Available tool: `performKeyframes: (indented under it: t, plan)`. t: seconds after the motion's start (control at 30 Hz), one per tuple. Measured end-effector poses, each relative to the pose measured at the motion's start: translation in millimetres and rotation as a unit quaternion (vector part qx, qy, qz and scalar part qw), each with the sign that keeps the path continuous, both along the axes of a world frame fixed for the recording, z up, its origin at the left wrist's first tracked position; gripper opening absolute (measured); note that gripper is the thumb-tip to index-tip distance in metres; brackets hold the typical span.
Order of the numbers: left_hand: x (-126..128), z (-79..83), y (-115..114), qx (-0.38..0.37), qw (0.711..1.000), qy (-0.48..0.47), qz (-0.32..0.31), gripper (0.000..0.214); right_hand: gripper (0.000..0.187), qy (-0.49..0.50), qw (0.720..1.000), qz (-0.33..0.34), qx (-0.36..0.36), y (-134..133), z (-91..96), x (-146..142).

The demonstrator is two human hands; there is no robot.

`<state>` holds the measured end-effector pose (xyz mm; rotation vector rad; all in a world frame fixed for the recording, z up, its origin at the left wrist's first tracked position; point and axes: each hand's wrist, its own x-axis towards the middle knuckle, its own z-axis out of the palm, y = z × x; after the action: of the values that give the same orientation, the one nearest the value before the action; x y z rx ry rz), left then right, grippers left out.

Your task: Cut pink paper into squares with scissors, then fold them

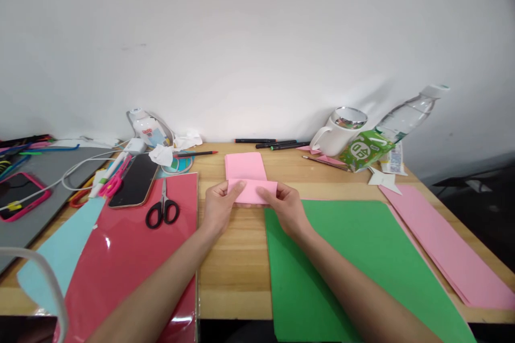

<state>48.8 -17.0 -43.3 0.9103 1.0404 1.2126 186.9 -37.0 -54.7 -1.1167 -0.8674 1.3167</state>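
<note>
Between my two hands is a small folded piece of pink paper (252, 193), held level above the table. My left hand (219, 203) pinches its left end, thumb on top and fingers underneath. At the right end my right hand (286, 206) grips it the same way. Just behind it lies a pink paper rectangle (244, 164) on the wood, its near edge partly hidden by the held piece. Green sheets (341, 257) lie under my right forearm, and a red sheet in clear film (161, 257) is beneath my left forearm.
Black-handled scissors (162, 209) and a dark phone (134, 180) lie at left. Several black pens (281, 144) line the wall. A white mug (336, 134), green packet (364, 150) and tilted bottle (414, 112) stand back right. Pink strips (446, 246) run along the right edge.
</note>
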Motion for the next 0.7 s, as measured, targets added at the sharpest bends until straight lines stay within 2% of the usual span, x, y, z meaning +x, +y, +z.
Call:
performKeyframes:
  t: [0.33,0.7]
  plan:
    - [-0.4,-1.2,2.1,-0.004,1.0,0.002,0.008,0.03,0.032,-0.007,0.999,-0.044,0.017,0.0,-0.2,1.9]
    - [-0.3,-1.6,2.3,-0.004,1.0,0.003,0.009,0.031,0.027,0.033,0.994,-0.098,0.019,0.5,2.1,4.4]
